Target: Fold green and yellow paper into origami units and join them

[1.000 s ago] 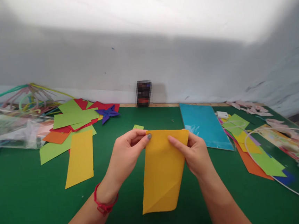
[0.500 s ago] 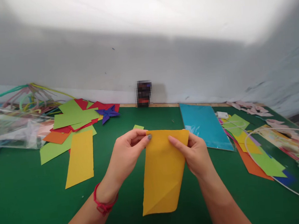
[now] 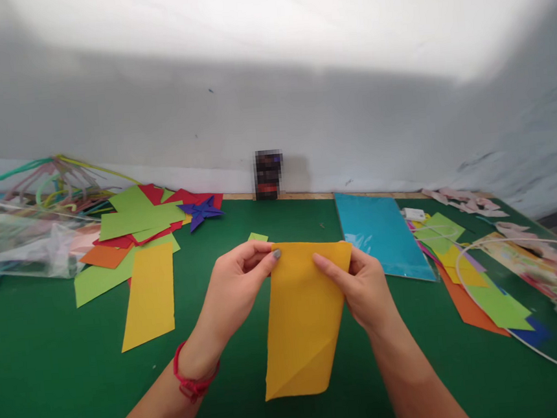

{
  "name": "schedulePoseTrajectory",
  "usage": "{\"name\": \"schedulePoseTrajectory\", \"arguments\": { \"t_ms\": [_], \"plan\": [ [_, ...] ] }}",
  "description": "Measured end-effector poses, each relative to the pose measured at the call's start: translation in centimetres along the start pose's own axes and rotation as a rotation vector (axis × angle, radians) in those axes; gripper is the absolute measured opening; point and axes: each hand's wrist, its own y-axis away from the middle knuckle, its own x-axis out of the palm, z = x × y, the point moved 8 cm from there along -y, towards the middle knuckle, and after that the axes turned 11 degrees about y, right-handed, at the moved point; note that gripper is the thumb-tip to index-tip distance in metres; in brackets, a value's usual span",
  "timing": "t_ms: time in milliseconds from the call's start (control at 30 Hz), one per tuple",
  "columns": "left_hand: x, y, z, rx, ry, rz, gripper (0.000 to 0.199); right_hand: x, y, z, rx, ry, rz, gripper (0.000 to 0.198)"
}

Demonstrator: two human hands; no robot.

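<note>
A sheet of yellow paper (image 3: 301,324) hangs between my two hands above the green table. My left hand (image 3: 239,284) pinches its upper left corner between thumb and fingers. On the other side, my right hand (image 3: 366,286) grips the upper right edge, thumb on the front face and fingers behind. A diagonal crease or fold crosses the sheet near its bottom. Most of the fingertips are hidden behind the paper.
Green, red and orange papers, another yellow sheet (image 3: 150,298) and a purple folded star (image 3: 201,213) lie left. Pipe cleaners (image 3: 61,182) sit behind. A blue pack (image 3: 378,233), more colored papers (image 3: 495,294) and a white cable (image 3: 465,284) are right. A pixelated dark object (image 3: 268,175) stands by the wall.
Almost nothing differs; both hands keep the same hold, and the yellow paper's lower edge has shifted up very slightly.
</note>
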Motion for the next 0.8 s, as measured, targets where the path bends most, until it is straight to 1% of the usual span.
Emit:
{"name": "schedulePoseTrajectory", "arguments": {
  "t_ms": [267, 533, 667, 800],
  "plan": [
    [-0.4, 0.1, -0.4, 0.046, -0.153, -0.021, 0.019, 0.3, -0.2, 0.5, -0.047, 0.068, 0.034, 0.026],
    [-0.5, 0.1, -0.5, 0.063, -0.167, -0.026, 0.019, 0.2, -0.8, -0.2, 0.042, -0.031, 0.092, 0.029],
    [-0.6, 0.0, -0.5, 0.077, -0.203, -0.035, 0.019, -0.2, -1.1, -0.3, 0.029, 0.009, 0.079, 0.028],
    [-0.6, 0.0, -0.7, 0.104, -0.256, -0.031, 0.019, -0.7, -1.3, -0.2, -0.008, 0.08, 0.1, 0.025]
  ]
}}
